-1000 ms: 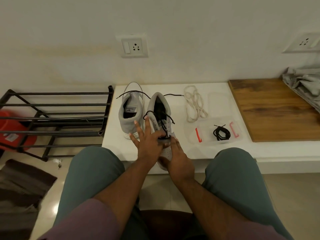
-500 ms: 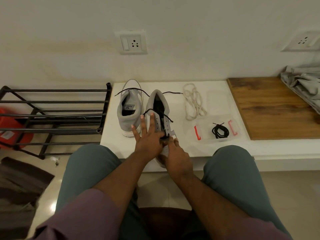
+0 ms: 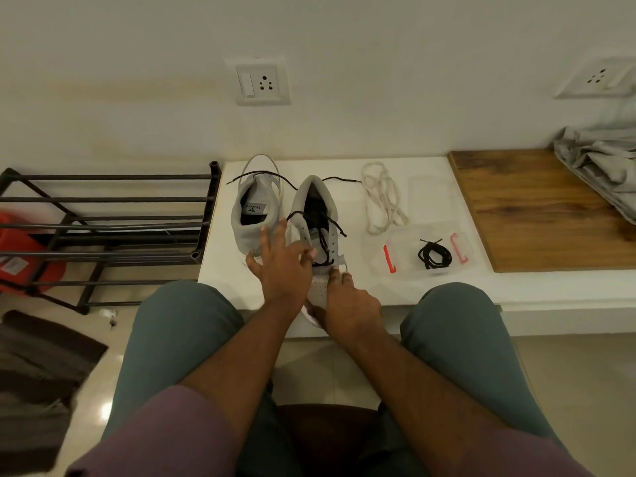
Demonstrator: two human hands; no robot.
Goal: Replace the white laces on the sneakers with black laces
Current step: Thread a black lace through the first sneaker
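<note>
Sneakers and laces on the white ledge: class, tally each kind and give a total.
Sneakers: 2
White lace bundle: 1
Coiled black lace bundle: 1
Black laces in sneakers: 2
Total: 6

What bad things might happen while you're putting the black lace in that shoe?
The shoe being laced has its toe hanging past the front edge of the white ledge, so a hard tug might tip it off. The loose black lace lies slack across the opening and might snag or slip out of a hole. Its far end trails near the white laces and might tangle with them.
</note>
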